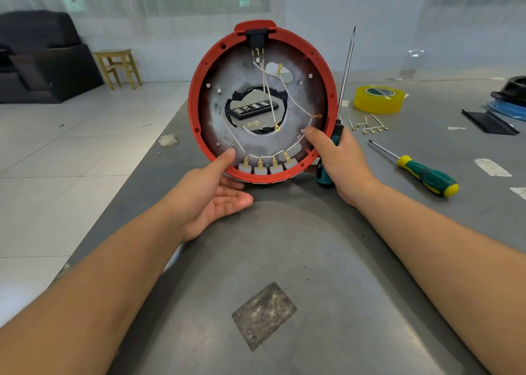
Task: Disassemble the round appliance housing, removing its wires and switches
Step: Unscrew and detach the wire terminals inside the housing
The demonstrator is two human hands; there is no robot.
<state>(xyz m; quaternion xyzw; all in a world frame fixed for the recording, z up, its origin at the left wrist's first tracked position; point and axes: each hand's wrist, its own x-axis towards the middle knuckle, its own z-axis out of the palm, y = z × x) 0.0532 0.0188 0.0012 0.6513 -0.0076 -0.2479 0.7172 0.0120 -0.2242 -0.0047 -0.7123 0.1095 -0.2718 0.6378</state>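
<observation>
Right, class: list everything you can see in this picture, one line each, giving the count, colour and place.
round housing: one, red rim, grey inside, held upright on the table
switches: four, pale grey, along the housing's bottom edge
wires: several, white with brass ends, inside the housing
long screwdriver: one, green-black handle, upright in the right hand
second screwdriver: one, green and yellow, lying at right
tape roll: one, yellow, behind it
loose wires: a few, by the tape
table: one, grey
stool: one, yellowish, far left
sofa: one, black, beside it
left hand: under the housing's lower left
right hand: on its lower right
</observation>
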